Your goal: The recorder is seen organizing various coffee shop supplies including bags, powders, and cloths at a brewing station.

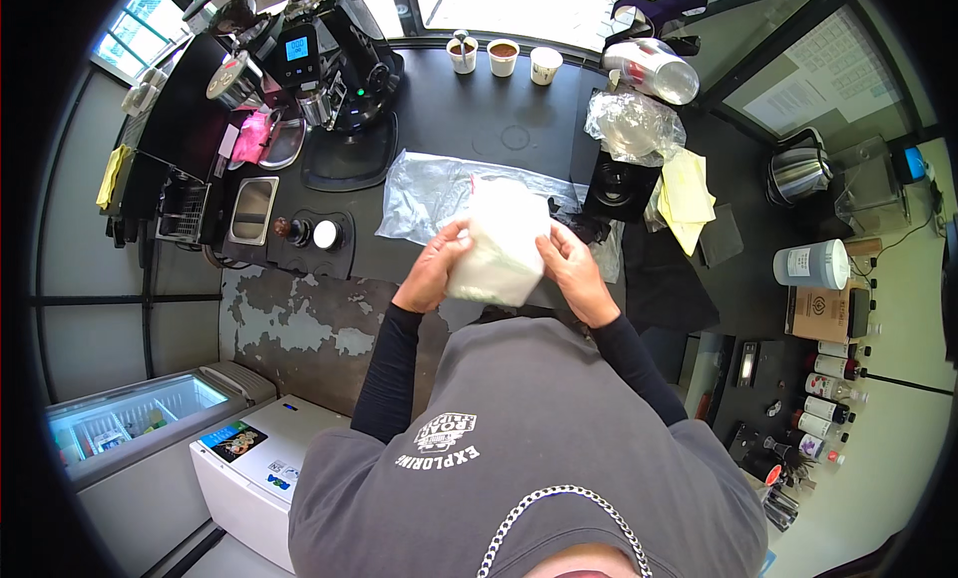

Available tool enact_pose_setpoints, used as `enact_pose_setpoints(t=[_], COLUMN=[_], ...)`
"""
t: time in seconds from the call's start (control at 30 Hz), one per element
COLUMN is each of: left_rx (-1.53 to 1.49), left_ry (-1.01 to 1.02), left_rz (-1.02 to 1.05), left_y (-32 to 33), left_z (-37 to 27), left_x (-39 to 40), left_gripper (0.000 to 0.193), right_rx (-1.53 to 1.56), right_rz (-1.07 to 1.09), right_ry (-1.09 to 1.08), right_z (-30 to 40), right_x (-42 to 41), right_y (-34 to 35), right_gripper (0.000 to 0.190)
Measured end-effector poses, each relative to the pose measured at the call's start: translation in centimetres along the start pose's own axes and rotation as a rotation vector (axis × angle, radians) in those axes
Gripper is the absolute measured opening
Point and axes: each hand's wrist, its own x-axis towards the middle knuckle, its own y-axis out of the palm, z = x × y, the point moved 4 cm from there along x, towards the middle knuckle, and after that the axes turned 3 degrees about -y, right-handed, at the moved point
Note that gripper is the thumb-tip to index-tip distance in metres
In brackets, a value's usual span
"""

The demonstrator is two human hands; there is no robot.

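Note:
Between my two hands, over the near edge of the black counter, is a white plastic bag (pixel 501 241) with soft contents that I cannot make out. My left hand (pixel 434 267) grips its left side, thumb on top. On the right side, the fingers and thumb of my right hand (pixel 576 271) pinch the bag's edge. A clear plastic sheet or bag (pixel 419 196) lies spread on the counter behind and beneath it. Some crumpled black material (pixel 580 222) lies just beyond my right hand.
Paper cups (pixel 502 58) stand along the counter's back edge. A coffee grinder (pixel 344 76) and a tamper (pixel 293 231) are at left. At right are a wrapped stack of clear lids (pixel 632 129), yellow cloths (pixel 685 196) and a steel kettle (pixel 799 174).

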Motion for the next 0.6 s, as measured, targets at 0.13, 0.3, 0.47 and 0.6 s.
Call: enact_pose_setpoints(t=[0.13, 0.3, 0.47, 0.6], left_rx=[0.092, 0.807, 1.503, 1.457], left_ry=[0.008, 0.671, 0.754, 0.748], left_rz=[0.028, -0.468, -0.323, -0.382], left_y=[1.4, 3.9, 6.7, 7.5], left_z=[0.3, -5.8, -7.3, -6.0], left_x=[-0.9, -3.4, -3.5, -2.3], left_gripper=[0.051, 0.062, 0.023, 0.025], right_rx=[-0.035, -0.157, -0.058, -0.043], right_rz=[0.056, 0.081, 0.106, 0.084], right_ry=[-0.094, -0.133, -0.063, -0.110], right_z=[1.2, 2.2, 1.8, 1.7], right_x=[0.8, -0.1, -1.0, -1.4], right_y=[1.3, 2.5, 2.8, 3.1], right_gripper=[0.050, 0.049, 0.047, 0.046])
